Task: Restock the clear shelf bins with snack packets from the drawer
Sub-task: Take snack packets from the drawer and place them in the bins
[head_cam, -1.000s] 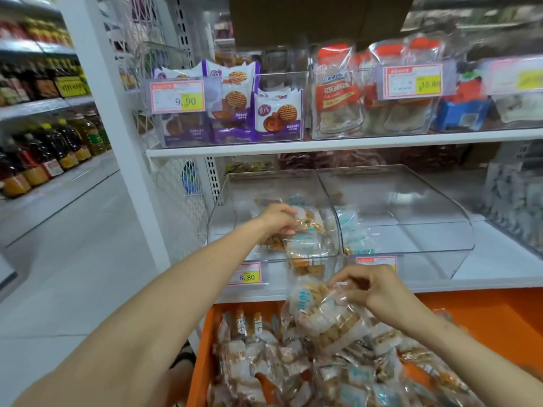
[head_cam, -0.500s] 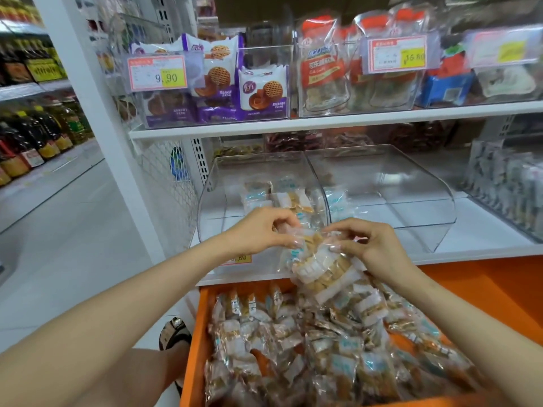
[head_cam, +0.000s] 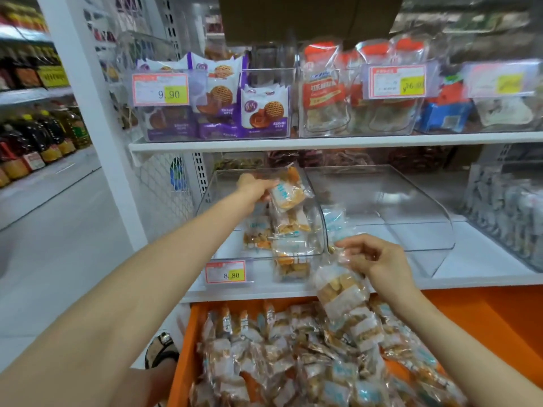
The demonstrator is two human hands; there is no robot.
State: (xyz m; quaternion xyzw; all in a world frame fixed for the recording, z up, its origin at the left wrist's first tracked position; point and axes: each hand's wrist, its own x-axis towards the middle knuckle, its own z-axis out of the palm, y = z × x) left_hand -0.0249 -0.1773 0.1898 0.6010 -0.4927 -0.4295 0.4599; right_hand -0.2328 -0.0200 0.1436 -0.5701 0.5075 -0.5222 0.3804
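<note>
My left hand reaches into the left clear shelf bin and grips one snack packet above several packets lying inside. My right hand pinches the top of a hanging string of clear snack packets in front of the shelf edge, above the open orange drawer. The drawer is heaped with more of the same packets. The clear bin to the right holds only a couple of packets at its left side.
A white shelf above carries clear bins of purple biscuit packs and red-topped bags with price tags. Another bin of packets stands at the far right. Oil bottles line an aisle shelf on the left. A sandalled foot is beside the drawer.
My left hand took a packet from the bunch in front of the shelf and carried it up into the left bin. My right hand moved slightly right, still holding the rest.
</note>
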